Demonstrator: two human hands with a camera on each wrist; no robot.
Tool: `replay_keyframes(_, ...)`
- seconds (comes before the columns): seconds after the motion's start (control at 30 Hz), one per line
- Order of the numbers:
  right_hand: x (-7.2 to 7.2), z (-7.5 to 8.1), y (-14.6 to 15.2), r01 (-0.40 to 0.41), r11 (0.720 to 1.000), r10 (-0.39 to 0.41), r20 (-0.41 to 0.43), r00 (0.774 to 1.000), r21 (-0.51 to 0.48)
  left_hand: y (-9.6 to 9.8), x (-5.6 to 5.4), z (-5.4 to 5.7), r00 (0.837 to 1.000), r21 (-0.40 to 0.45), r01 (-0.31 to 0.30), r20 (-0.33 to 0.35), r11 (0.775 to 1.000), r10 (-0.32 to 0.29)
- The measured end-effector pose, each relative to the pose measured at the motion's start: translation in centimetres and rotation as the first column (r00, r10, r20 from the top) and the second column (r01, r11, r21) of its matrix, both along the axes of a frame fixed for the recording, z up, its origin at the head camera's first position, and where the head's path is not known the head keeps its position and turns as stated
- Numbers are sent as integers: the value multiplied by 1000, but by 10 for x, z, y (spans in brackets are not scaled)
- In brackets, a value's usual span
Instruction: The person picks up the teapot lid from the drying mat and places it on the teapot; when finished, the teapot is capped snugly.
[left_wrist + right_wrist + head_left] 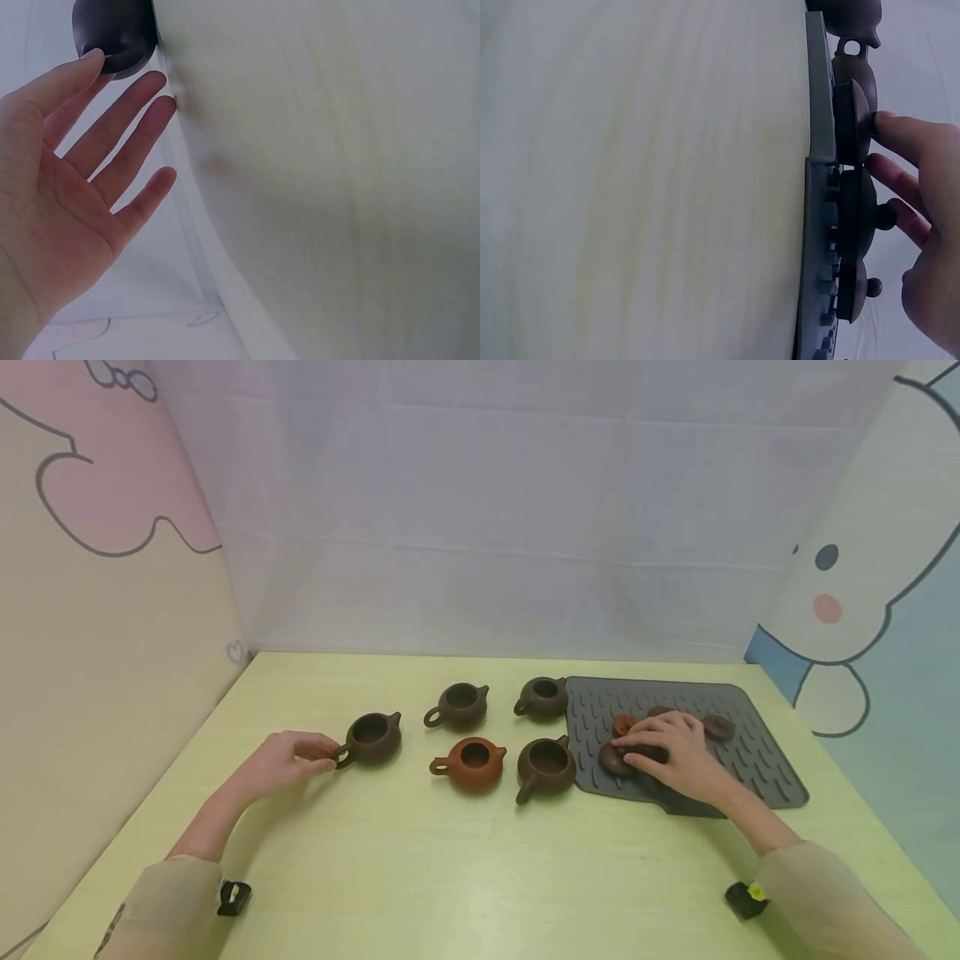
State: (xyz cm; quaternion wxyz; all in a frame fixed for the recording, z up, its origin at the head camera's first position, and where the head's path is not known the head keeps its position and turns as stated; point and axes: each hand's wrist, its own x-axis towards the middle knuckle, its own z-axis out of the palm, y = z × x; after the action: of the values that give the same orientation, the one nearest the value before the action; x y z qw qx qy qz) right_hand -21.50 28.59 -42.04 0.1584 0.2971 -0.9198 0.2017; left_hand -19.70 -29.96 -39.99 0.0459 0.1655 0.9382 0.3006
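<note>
At the left of the table, my left hand (281,766) pinches the looped handle of a dark brown lidless teapot (381,745) between thumb and index finger. The other fingers spread loosely below that dark teapot (112,30) in the left wrist view. Over the grey mat, my right hand (684,758) has its thumb and fingertips at the knob of a dark round lid (612,761). The right wrist view shows this lid (851,124) resting at the mat's edge, with two more knobbed lids beside it. In the head view the hand partly hides other lids.
Mid-table stand a reddish-orange teapot (474,774) and several dark ones, all lidless, their insides showing. The ribbed grey mat (765,768) also bears an orange lid (623,724) and a dark lid (718,727). White sheeting (487,527) hangs behind the table.
</note>
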Motion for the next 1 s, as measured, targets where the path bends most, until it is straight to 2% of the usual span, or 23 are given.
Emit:
replay_keyframes(0.17, -2, -1, -2, 1, 1000, 0, 40, 999, -27, 1, 0, 3, 1000, -9, -10, 24, 1000, 10)
replay_keyframes(0.6, -3, 3, -7, 30, 997, -25, 61, 998, -71, 2, 1, 3, 1000, -20, 5, 17, 1000, -5)
replay_keyframes(0.77, -6, 5, -12, 51, 992, -47, 36, 998, -117, -1, 0, -1, 1000, -38, -1, 7, 999, 1)
replay_keyframes(1.0, -11, 4, -24, 30, 971, -45, -55, 997, -236, -3, -2, -3, 1000, -28, 0, 17, 1000, 1)
